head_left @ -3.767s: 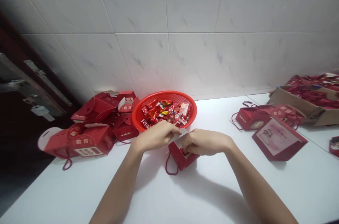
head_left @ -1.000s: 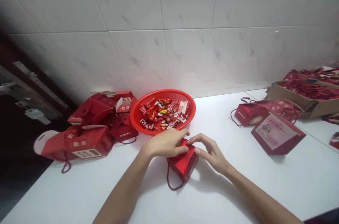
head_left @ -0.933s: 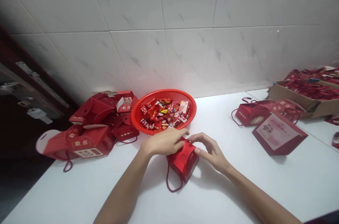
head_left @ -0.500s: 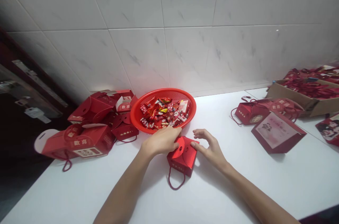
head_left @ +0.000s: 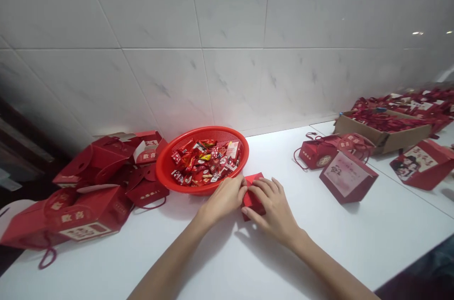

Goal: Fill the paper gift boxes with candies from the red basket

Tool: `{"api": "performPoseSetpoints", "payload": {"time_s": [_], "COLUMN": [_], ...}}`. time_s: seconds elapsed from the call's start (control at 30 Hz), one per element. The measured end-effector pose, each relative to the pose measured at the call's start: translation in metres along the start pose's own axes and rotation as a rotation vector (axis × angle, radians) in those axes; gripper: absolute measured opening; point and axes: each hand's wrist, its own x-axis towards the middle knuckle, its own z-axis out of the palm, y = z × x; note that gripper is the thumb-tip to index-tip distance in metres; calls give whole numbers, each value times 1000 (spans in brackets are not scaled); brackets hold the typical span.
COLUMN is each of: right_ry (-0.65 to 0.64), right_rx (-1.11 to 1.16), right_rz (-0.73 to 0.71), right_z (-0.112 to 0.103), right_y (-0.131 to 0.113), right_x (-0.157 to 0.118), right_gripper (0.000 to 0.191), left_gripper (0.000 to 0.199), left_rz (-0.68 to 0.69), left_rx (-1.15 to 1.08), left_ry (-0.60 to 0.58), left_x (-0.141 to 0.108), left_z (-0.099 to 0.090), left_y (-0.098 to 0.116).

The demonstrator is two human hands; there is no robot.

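Observation:
A small red gift box [head_left: 252, 201] stands on the white table between my two hands, its top and front partly covered by them. My left hand [head_left: 226, 197] is closed at the box's left edge, thumb and fingers pressed together against it. Over the right side curls my right hand [head_left: 272, 206], with its fingers across the top and its thumb low on the near side. The cord handle of this box is hidden. Just behind my left hand sits a red plastic basket [head_left: 166, 174] of wrapped candies [head_left: 204, 165].
Several red gift boxes [head_left: 95, 210] are piled at the left. To the right stand a small corded box [head_left: 317, 153] and a box with a pink label [head_left: 347, 177]. Farther right are a cardboard carton [head_left: 385, 141] of red items and a photo-printed box [head_left: 422, 165]. A tiled wall [head_left: 234, 87] backs the table.
The view has swung to the right. The gift box has turned, so its cord handle no longer shows in front. My right hand has moved from the box's corner to over its top.

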Motion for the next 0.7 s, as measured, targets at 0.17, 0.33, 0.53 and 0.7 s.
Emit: {"api": "performPoseSetpoints", "payload": {"time_s": [0.17, 0.33, 0.53, 0.7], "right_ry": [55, 168, 308, 330], "right_rx": [-140, -308, -474, -512], "right_rz": [87, 236, 416, 428], "right_z": [-2, -30, -68, -85], "right_y": [15, 54, 116, 153], "right_x": [-8, -33, -72, -83], "right_gripper": [31, 29, 38, 47], "left_gripper": [22, 28, 42, 42], "left_rz": [114, 117, -29, -212], "left_rx": [-65, -58, -73, -103], "left_ry": [-142, -49, 244, 509], "left_x": [-9, -28, -56, -84], "left_z": [-15, -51, -96, -123], "left_y": [-4, -4, -30, -58]}}
